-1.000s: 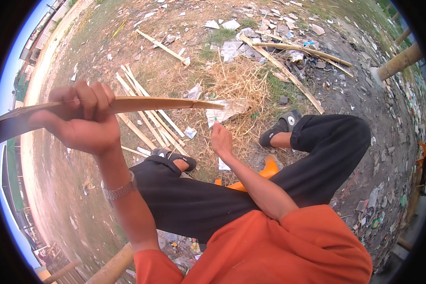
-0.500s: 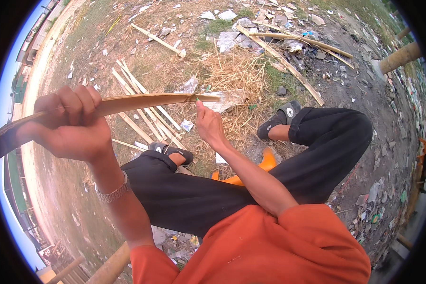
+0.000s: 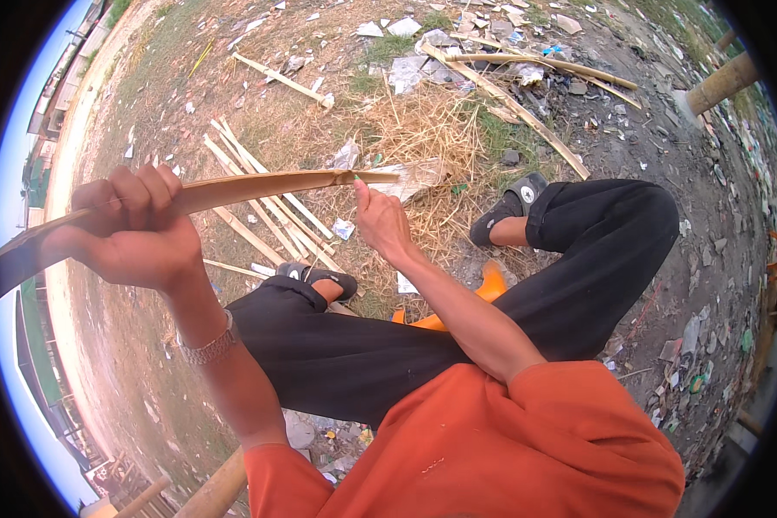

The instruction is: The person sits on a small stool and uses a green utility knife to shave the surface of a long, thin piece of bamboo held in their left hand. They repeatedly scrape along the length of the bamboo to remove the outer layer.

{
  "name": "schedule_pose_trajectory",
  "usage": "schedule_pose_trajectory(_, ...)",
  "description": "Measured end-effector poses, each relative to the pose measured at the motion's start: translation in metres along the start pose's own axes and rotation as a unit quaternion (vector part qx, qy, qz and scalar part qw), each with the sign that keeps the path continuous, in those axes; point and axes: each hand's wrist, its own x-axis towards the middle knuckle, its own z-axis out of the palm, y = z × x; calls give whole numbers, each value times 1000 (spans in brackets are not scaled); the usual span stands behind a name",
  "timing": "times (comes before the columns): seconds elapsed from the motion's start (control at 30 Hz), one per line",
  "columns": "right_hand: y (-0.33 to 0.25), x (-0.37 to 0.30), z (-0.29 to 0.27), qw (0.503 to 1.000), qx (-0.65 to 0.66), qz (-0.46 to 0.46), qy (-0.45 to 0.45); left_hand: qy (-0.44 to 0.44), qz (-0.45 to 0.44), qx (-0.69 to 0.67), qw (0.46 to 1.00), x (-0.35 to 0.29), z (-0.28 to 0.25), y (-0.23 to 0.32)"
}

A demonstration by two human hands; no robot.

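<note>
My left hand point(image 3: 134, 229) is raised at the left, its fingers wrapped round a long, flat split bamboo strip point(image 3: 250, 186). The strip runs nearly level across to the right, with a node close to its far end. At that end is my right hand point(image 3: 383, 223), fingers closed and the tip of the hand at the strip's lower edge just past the node. A tiny green bit point(image 3: 356, 178) shows at its fingertips; the rest of what it may hold is hidden. Under the strip, several split bamboo strips point(image 3: 272, 203) lie on the ground.
Straw-like shavings point(image 3: 432, 129) are heaped beyond my right hand. Longer bamboo pieces point(image 3: 514, 108) lie farther right among rubble and litter. Between my black-trousered legs shows an orange curved object point(image 3: 492, 283). A round post point(image 3: 723, 84) stands at the far right.
The view has shifted slightly. Both hands keep their grip and almost the same places; the strip and my right hand have moved a little left in the picture.
</note>
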Motion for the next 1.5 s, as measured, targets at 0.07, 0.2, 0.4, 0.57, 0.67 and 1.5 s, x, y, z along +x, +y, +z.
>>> schedule_pose_trajectory(0.07, -14, -6, -10, 1000, 14, 13, -13, 0, 2, -3, 1000, -3, 2, 2)
schedule_pose_trajectory(0.2, 14, 3, -10, 994, -6, 100, -47, 13, -21, -18, 1000, -10, 7, 4)
schedule_pose_trajectory(0.4, 11, 7, 1, 996, 28, 81, -19, -85, -23, -71, 994, -1, -2, 0)
schedule_pose_trajectory(0.57, 47, 15, 4, 995, 29, 94, -26, -21, -21, -38, 999, -2, 4, 2)
schedule_pose_trajectory(0.67, 24, 5, 1, 996, 24, 80, -29, -26, -15, -25, 999, -5, 6, 3)
schedule_pose_trajectory(1.5, 55, 14, 11, 971, -44, 216, -87, 29, -10, -13, 999, 5, -3, -1)
